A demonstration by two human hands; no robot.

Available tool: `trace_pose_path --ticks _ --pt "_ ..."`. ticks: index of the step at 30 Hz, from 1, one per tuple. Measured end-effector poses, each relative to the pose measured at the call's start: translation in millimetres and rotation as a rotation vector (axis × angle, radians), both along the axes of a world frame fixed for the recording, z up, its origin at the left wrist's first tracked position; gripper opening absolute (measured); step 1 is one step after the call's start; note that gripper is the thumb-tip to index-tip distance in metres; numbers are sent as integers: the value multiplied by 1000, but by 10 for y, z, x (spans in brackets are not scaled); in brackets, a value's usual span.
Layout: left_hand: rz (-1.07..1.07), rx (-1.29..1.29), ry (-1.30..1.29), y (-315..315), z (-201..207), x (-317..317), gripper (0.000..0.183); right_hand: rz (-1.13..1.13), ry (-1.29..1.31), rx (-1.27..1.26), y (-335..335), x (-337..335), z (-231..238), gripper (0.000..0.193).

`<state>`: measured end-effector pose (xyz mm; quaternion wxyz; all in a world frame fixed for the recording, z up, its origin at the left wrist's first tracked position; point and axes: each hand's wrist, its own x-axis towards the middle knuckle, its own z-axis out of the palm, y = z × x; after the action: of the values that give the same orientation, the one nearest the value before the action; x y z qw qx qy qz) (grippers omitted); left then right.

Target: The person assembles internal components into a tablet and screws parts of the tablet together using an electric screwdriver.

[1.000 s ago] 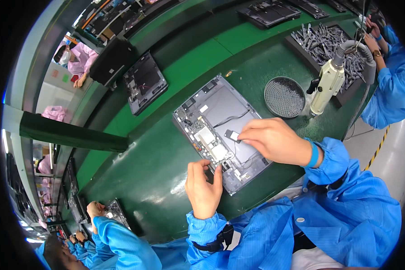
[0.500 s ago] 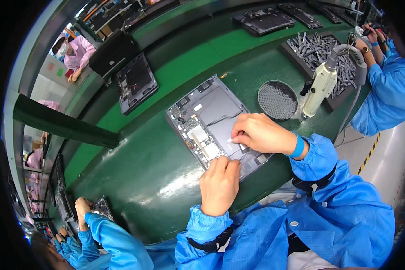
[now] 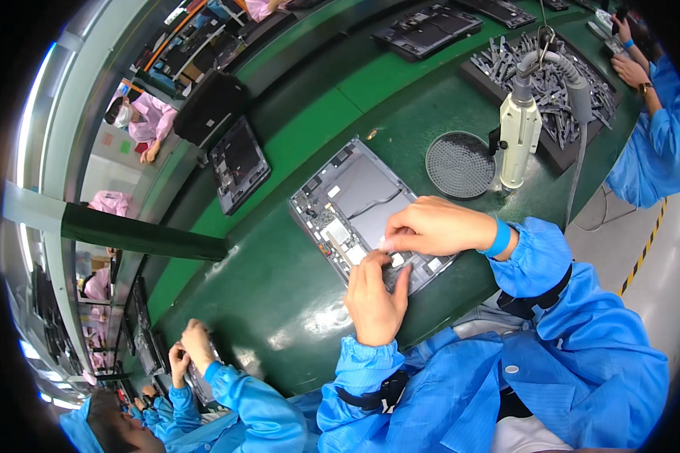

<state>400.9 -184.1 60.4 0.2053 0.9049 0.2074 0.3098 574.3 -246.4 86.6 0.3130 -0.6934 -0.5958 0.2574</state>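
An opened laptop base [image 3: 366, 170] lies on the green workbench with its insides facing up. A circuit board [image 3: 332, 226] with pale patches runs along its left side, and dark cables cross the grey middle. My left hand [image 3: 374, 298] rests at the near end of the board, its thumb apart from the bent fingers and nothing visible held. Over the near right part of the base, my right hand [image 3: 442, 226] has thumb and fingers pinched together close to the left fingertips. What the pinch holds is too small to make out. A small white piece [image 3: 397, 260] shows between the hands.
Beyond the laptop are a round dark textured tray [image 3: 461, 164], a hanging cream power screwdriver [image 3: 518, 140] and a black box [image 3: 499, 89] of loose dark strips. Other laptop bases [image 3: 238, 162] lie on the far strip. Co-workers in blue sit at left and right.
My right hand has shifted left toward my left hand. My left thumb has spread away from its fingers. The whole view has turned slightly, and the left co-worker's hands have moved.
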Motion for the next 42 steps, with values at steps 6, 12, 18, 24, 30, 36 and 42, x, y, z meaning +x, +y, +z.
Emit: trace_pose_path --ticks 6,12,18,24,30,36,42 --pt "10 -21 9 4 24 -43 33 -10 143 141 -10 -57 -161 15" --pt "4 -101 28 59 6 -77 32 6 129 173 1 -118 -135 13" --pt "12 -135 27 48 35 -49 35 11 332 186 16 -86 -194 15" --pt "-45 -92 -17 104 5 -67 33 27 402 178 44 -135 -195 19" --pt "-110 -110 -43 114 -24 -142 31 -15 336 150 47 -187 -182 18" --pt "-157 -106 -90 4 29 -251 24 -35 319 156 43 -203 -201 17" --pt "-97 -72 -86 -50 30 -439 16 -98 427 34 78 -210 -123 15"
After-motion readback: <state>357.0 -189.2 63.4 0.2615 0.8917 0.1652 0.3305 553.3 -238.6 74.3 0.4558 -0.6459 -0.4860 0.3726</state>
